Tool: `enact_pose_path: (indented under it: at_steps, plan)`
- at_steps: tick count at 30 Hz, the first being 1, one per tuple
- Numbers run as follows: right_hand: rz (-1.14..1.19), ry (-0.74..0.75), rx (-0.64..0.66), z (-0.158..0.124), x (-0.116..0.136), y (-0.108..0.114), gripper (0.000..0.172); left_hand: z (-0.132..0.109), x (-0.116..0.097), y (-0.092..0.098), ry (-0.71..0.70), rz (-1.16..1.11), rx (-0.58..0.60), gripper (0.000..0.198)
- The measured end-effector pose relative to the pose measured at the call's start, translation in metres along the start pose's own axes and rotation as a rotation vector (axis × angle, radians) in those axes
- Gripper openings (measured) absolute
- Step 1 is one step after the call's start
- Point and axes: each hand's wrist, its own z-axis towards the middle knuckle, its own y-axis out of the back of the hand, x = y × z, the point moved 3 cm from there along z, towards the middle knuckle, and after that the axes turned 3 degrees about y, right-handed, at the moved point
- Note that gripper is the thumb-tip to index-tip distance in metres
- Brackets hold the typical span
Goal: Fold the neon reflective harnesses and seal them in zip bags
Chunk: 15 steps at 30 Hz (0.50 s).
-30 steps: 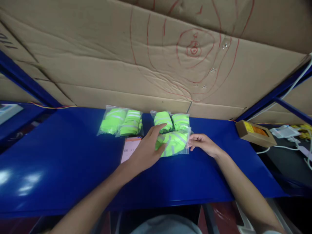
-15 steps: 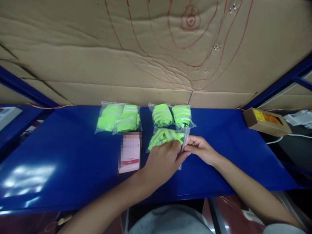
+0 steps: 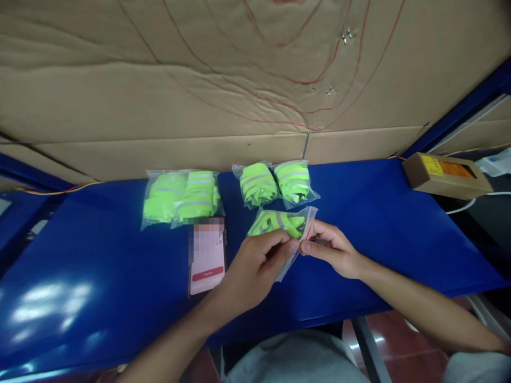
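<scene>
A clear zip-lock bag (image 3: pixel 285 272) holds a neon-yellow reflective vest (image 3: pixel 275 219), folded, with grey stripes. My left hand (image 3: pixel 259 260) pinches the bag near its open-edge strip, thumb against fingers, covering part of the vest. On the right, my right hand (image 3: pixel 331 247) grips the same strip between thumb and fingers, almost touching the left thumb. Whether the seal is closed I cannot tell. Just beyond lie two more bagged neon rolls (image 3: pixel 258 184). To the left are two others in clear bags (image 3: pixel 197 197), side by side.
A phone (image 3: pixel 207 271) with a lit, partly blurred screen lies left of my left hand. On the right stands a brown box (image 3: pixel 447 175) with an orange window, near a white cable. A cardboard panel (image 3: pixel 199 117) with red lines rises behind the blue table (image 3: pixel 120 298).
My left thumb has drawn back left along the bag's strip, and the fingers now pinch closer together. The bag's edge is tilted more. The whole view has shifted slightly.
</scene>
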Motion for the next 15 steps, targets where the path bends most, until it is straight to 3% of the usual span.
enact_pose_path:
  at_steps: [3, 6, 8, 10, 13, 15]
  plan:
    - [-0.072, 0.076, -0.005, -0.002, 0.002, 0.001, 0.021, 0.000, 0.001, 0.014, -0.017, 0.027, -0.111, 0.040]
    - [-0.243, 0.162, -0.148, -0.004, 0.004, 0.004, 0.024, -0.002, -0.001, 0.027, -0.053, 0.032, -0.369, 0.040]
    - [-0.335, 0.142, -0.252, -0.004, 0.003, 0.007, 0.025, -0.004, -0.002, 0.028, -0.085, 0.074, -0.506, 0.038]
    - [-0.374, 0.073, -0.298, -0.002, -0.003, 0.010, 0.024, -0.005, -0.004, 0.021, -0.142, 0.169, -0.464, 0.032]
    - [-0.369, -0.011, -0.291, 0.004, -0.015, 0.018, 0.025, -0.004, -0.008, 0.011, -0.351, 0.420, -0.226, 0.022]
    - [-0.356, -0.017, -0.253, 0.007, -0.022, 0.022, 0.025, -0.002, -0.007, 0.015, -0.451, 0.623, -0.189, 0.021]
